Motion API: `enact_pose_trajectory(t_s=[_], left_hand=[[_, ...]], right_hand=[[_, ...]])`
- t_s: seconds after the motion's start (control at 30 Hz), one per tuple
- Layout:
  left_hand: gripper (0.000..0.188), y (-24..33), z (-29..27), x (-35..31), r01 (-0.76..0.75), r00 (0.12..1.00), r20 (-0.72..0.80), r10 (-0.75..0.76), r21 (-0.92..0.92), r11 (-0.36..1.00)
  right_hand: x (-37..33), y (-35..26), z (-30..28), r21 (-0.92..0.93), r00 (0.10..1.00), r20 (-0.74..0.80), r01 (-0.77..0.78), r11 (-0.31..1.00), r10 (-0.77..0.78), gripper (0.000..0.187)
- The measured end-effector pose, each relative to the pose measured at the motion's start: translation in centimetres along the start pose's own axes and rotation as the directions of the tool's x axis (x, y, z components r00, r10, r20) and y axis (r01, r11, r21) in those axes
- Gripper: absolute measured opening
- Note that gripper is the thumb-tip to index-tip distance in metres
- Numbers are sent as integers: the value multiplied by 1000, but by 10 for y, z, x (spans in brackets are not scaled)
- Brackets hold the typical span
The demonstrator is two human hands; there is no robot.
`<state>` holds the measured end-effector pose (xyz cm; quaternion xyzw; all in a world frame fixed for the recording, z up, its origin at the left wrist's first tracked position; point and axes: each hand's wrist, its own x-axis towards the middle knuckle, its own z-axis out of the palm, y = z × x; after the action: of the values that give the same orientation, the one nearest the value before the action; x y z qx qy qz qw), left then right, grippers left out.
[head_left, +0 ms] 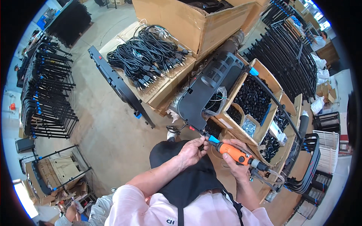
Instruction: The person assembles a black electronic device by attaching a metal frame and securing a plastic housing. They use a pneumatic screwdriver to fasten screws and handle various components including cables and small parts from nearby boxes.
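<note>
My right hand (235,165) is wrapped round an orange power screwdriver (234,152), with a clear hose at its rear end. The tool's front points up and left, toward a narrow end of a black plastic housing (194,101). Blue tape (213,139) shows just in front of the orange body. My left hand (193,151) is closed beside the tool's front, thumb and fingertips pinched at the housing's end. Something small and dark shows under its fingers, too hidden to name. The housing has a vented motor-like cover (218,69) and lies ahead of me.
Right of the housing stands a wooden bin (241,132) of black parts and bagged screws, with a black bar (279,103) across it. Black cables (147,56) lie heaped on a carton (169,84). A black frame part (117,83) leans there. Racks of black frames (49,90) stand left.
</note>
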<state>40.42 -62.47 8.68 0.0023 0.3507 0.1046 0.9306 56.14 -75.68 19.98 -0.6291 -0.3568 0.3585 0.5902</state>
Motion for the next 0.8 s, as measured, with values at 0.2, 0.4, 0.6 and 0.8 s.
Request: enact_pose_trajectory(t_s=[0.2,0.4,0.6,0.8], left_hand=[[26,10,-13,7,123,990,71,-122,-9,992],[37,17,-6,-5,34,999,-2,-34,172,985],[36,34,-36,-9,-47,999,10,46,261,964],[29,44,-52,-11,-119,992,81,94,389,914]], right_hand=[[7,-6,12,-83,1000,-9,-24,996,24,54],[26,-1,32,-124,996,-66,-60,990,53,52],[45,9,45,-257,998,-12,-60,965,59,46],[62,-8,61,-494,990,118,-10,870,79,45]])
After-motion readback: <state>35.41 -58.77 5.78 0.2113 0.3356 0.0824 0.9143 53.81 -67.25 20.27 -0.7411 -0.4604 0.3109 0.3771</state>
